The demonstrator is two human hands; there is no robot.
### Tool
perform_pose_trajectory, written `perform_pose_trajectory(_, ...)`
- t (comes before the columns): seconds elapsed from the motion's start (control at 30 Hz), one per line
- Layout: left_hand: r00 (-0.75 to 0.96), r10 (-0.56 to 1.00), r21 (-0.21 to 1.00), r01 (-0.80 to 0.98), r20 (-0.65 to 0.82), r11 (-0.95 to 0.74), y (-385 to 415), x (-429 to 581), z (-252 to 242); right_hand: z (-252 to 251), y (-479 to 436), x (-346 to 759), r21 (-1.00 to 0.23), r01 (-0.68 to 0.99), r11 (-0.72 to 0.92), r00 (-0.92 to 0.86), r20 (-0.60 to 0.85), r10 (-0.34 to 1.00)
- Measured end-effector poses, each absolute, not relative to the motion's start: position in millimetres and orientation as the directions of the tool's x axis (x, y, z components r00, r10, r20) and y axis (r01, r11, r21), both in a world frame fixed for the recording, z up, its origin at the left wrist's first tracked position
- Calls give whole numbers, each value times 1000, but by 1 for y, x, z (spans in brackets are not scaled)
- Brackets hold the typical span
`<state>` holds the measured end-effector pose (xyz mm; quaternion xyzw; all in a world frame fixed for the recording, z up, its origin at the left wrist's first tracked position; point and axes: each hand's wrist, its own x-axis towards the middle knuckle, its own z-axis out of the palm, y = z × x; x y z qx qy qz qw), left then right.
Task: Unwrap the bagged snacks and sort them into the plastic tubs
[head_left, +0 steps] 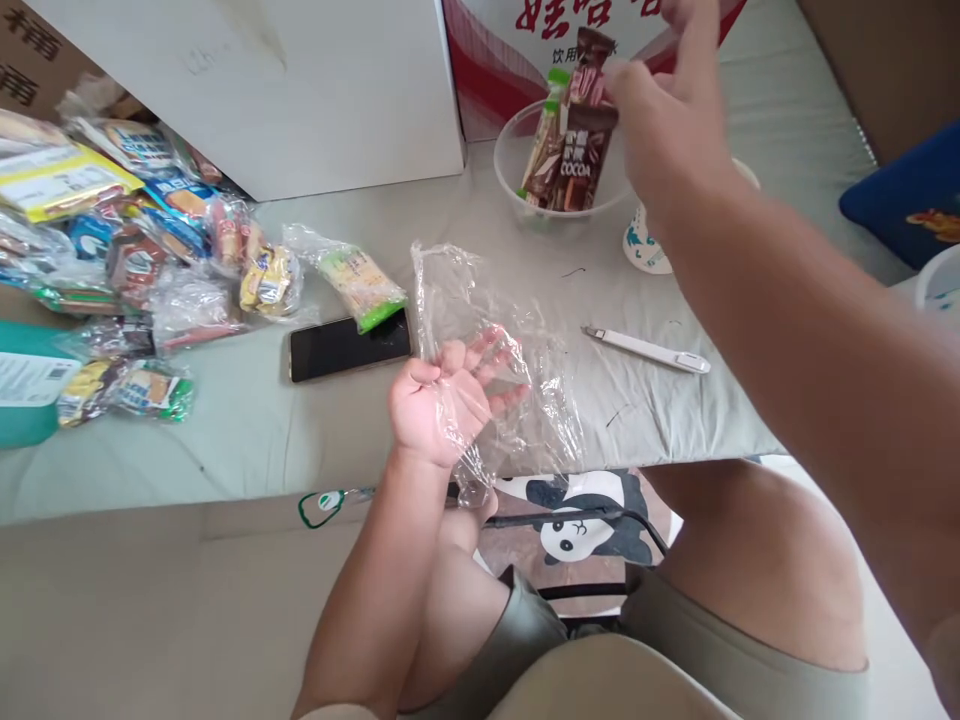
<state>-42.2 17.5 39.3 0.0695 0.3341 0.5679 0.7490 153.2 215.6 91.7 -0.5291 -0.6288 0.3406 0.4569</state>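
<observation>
My left hand (442, 405) is palm up over the front of the cloth-covered surface, holding a crumpled clear plastic bag (536, 375) that drapes across its partly spread fingers. My right hand (675, 110) is raised beside a clear plastic bowl (517, 190), slightly blurred, thumb and fingers apart. Next to its thumb, brown cocoa snack packets (585, 160) stand upright in the bowl, along with green-ended packets (541, 150). A white utility knife (649, 350) lies right of the bag. Left of it, a green and yellow snack packet (360, 285) partly overlaps a black phone (349, 348).
Many wrapped snacks (142, 235) are heaped at the left beside a teal container (30, 380). Behind stand a white box (360, 100) and a red-and-white carton (480, 70). A patterned paper cup (643, 245) is partly hidden by my right arm. A blue item (892, 210) sits far right.
</observation>
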Motion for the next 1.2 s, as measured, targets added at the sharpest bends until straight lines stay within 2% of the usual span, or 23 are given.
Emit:
perform_pose_trajectory(0.07, 194, 908, 478, -798, -372, 367, 16, -44, 40, 80, 171, 162, -925, 341, 167, 60, 198, 978)
perform_pose_trajectory(0.13, 224, 909, 502, -775, -351, 385, 14, -46, 39, 62, 118, 173, -972, 200, 126, 75, 143, 987)
perform_pose_trajectory(0.23, 199, 890, 560, -715, -410, 418, 8, -46, 37, 33, 54, 184, -991, 8, -134, -79, -134, 988)
perform_pose_trajectory(0.3, 164, 867, 597, -664, -470, 450, 4, -45, 35, 21, 32, 184, -926, -134, -352, -222, -318, 922)
perform_pose_trajectory(0.4, 148, 844, 629, -604, -515, 489, 1, -43, 35, 21, 25, 177, -810, -208, -549, -433, -427, 794)
perform_pose_trajectory(0.47, 155, 854, 651, -584, -497, 485, 3, -43, 36, 26, 30, 176, -851, -115, -512, -432, -421, 798)
perform_pose_trajectory(0.53, 129, 872, 683, -572, -473, 455, 8, -44, 37, 30, 35, 179, -927, 39, -372, -292, -367, 883)
perform_pose_trajectory(0.6, 40, 879, 727, -545, -474, 417, 15, -45, 37, 30, 41, 187, -952, 160, -262, -137, -285, 949)
perform_pose_trajectory(0.67, -98, 869, 784, -489, -485, 383, 21, -46, 36, 25, 48, 198, -954, 189, -234, -37, -245, 969)
perform_pose_trajectory(0.77, -256, 850, 851, -401, -460, 339, 28, -43, 34, 16, 57, 209, -959, 121, -255, 32, -252, 967)
perform_pose_trajectory(0.87, -287, 855, 877, -356, -431, 323, 30, -38, 31, 7, 61, 211, -972, 102, -212, -15, -214, 977)
perform_pose_trajectory(0.97, -235, 882, 887, -329, -410, 324, 28, -34, 28, 1, 59, 209, -962, 261, -81, -148, -123, 981)
perform_pose_trajectory(1.07, -203, 910, 903, -317, -363, 289, 26, -32, 26, -3, 57, 210, -907, 420, 19, -175, -61, 983)
perform_pose_trajectory(1.13, -195, 921, 908, -328, -337, 263, 25, -34, 25, -5, 57, 213, -900, 434, 44, -163, -30, 986)
perform_pose_trajectory(1.2, -197, 929, 909, -345, -314, 234, 25, -37, 25, -4, 56, 215, -924, 380, 48, -167, -18, 986)
